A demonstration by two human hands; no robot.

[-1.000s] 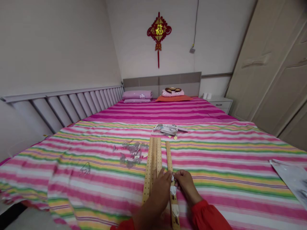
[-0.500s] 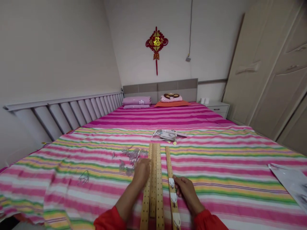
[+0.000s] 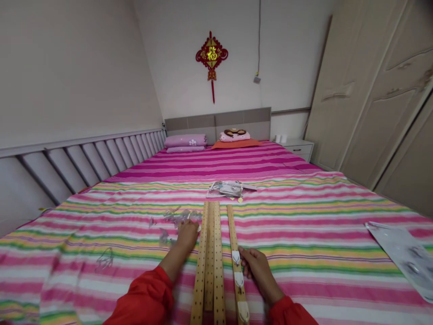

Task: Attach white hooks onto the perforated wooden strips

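Observation:
My left hand [image 3: 187,234] is closed beside the scattered clear plastic pieces [image 3: 181,215], left of the wooden strips. A small pale bit shows at its fingertips, too little to name. My right hand [image 3: 257,271] pinches the right edge of a single narrow wooden strip [image 3: 232,225], close to the topmost white hook [image 3: 236,257]. Two more white hooks, a middle one [image 3: 238,280] and a lower one [image 3: 242,311], sit on the same strip. Side by side to its left lie three wooden strips with rows of holes [image 3: 219,271].
Beyond the strips lies a clear plastic packet [image 3: 225,188] with small yellow bits near it. A tangle of thin wire-like pieces [image 3: 104,258] rests at left, a clear-and-white package [image 3: 402,253] at right. Striped cloth [image 3: 304,225] covers the bed; a radiator [image 3: 84,160] runs along the left wall.
My left hand has moved left, away from the edge of the strips toward the plastic pieces. My right hand stays at the hooked strip. The whole view has shifted slightly.

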